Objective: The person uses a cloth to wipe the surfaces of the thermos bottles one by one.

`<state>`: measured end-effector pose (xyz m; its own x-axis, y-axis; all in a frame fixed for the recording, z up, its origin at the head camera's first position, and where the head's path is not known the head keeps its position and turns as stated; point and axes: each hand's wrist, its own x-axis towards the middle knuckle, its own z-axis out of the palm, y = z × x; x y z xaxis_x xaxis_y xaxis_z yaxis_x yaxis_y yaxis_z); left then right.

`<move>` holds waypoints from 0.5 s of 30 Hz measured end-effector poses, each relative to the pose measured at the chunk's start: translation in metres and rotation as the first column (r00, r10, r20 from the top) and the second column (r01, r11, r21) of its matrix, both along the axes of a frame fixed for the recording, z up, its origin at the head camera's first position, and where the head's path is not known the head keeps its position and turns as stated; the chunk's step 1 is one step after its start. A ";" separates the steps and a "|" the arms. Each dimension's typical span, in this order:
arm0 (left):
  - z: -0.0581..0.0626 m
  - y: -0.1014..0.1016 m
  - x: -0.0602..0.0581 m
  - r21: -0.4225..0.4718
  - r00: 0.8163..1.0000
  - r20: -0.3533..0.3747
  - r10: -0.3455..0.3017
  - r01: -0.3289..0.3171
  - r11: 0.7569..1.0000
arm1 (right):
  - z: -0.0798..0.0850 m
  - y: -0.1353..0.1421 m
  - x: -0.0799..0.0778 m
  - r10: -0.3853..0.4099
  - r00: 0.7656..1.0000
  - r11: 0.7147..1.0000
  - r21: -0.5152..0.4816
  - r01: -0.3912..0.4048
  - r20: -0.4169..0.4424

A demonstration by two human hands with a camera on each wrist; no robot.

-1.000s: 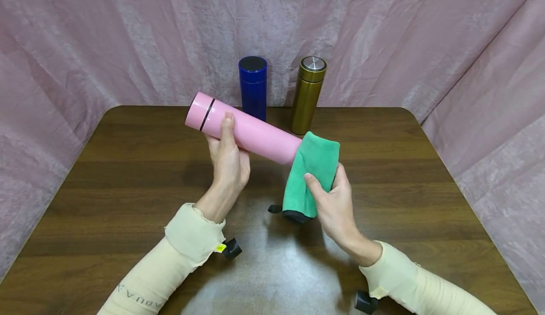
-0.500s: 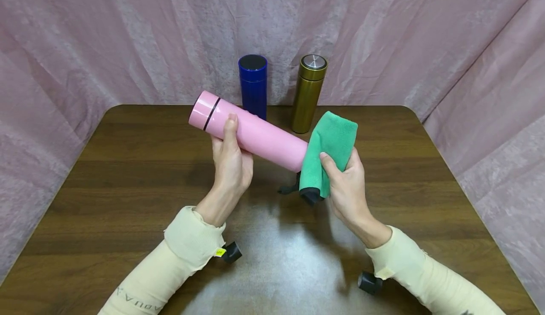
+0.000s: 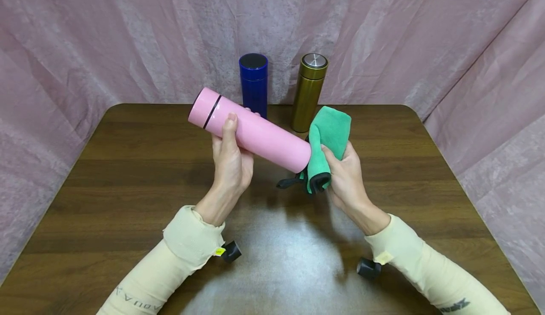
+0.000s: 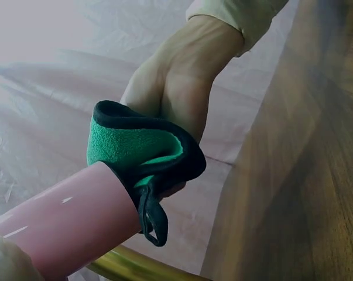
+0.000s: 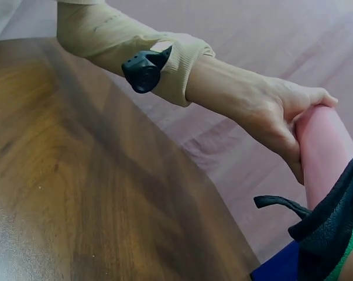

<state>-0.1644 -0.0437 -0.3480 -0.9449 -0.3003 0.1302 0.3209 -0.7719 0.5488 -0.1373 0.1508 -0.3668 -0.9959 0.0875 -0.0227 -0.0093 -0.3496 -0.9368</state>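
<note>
A pink thermos bottle [image 3: 268,140] is held above the table, tilted with its black-ringed cap end up to the left. My left hand [image 3: 231,163] grips it below the cap, thumb across the front and fingers round the back. In my right hand [image 3: 347,178] is a folded green cloth [image 3: 332,128] with black edging, pinched under the thumb and lying against the bottle's lower end. The left wrist view shows the cloth [image 4: 138,146] bunched over the bottle's base, its black loop [image 4: 153,219] hanging down. Most right-hand fingers are hidden behind the cloth.
Behind the pink bottle stand a blue thermos [image 3: 254,85] with a dark lid and a gold thermos [image 3: 310,92] with a silver top, both upright near the back edge. The brown wooden table [image 3: 119,201] is backed by a pink curtain [image 3: 170,31].
The right hand has shifted up and right with the cloth, then slightly back left, and the cloth has moved from the bottle's side to its base end. The left hand and bottle moved slightly right.
</note>
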 end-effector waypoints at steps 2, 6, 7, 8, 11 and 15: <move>0.000 0.000 0.000 -0.003 1.000 -0.002 0.002 -0.002 1.000 | 0.000 -0.001 -0.001 0.012 1.000 1.000 -0.028 -0.011 0.018; 0.000 -0.001 0.000 0.001 1.000 -0.007 0.011 -0.011 1.000 | -0.003 -0.005 -0.001 0.029 0.999 0.998 -0.053 -0.027 0.040; 0.000 0.000 0.000 0.006 1.000 -0.009 0.016 -0.016 1.000 | -0.004 -0.006 0.000 0.033 0.998 0.998 -0.056 -0.030 0.046; 0.000 0.000 -0.001 0.010 1.000 -0.010 0.022 -0.022 1.000 | -0.005 -0.007 0.000 0.038 0.998 0.998 -0.055 -0.035 0.051; 0.000 0.000 -0.001 0.023 0.999 -0.012 0.039 -0.039 0.999 | -0.008 -0.012 0.002 0.055 0.996 0.997 -0.055 -0.051 0.071; 0.001 0.001 -0.003 0.034 0.998 -0.013 0.060 -0.060 0.998 | -0.011 -0.016 0.005 0.068 0.993 0.997 -0.044 -0.064 0.095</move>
<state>-0.1672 -0.0424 -0.3472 -0.9232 -0.3610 0.1320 0.3748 -0.7689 0.5180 -0.1321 0.1348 -0.3780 -0.9925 0.0185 -0.1208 0.1045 -0.3843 -0.9173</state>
